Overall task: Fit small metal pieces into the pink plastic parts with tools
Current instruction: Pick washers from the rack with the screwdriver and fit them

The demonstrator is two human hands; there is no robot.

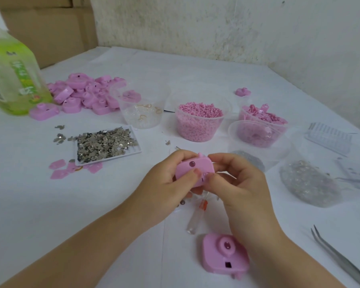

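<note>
Bottle (13, 80) of green liquid at far left, beside a heap of pink parts (85, 94). Just in front, a tray (112, 157) piled with small metal pieces (104, 142), on the white table (50, 204). Mid-frame, left hand (166, 183) with fingers curled, clamped on a pink part (193, 171) held above the table. Right hand (237, 183) pinches the same part's right end, thumb on its face. Below the hands lies a clear-handled tool (194, 219). Second pink part (224, 254) flat by the right wrist. Tweezers (341, 260) at far right, apart from both hands.
</note>
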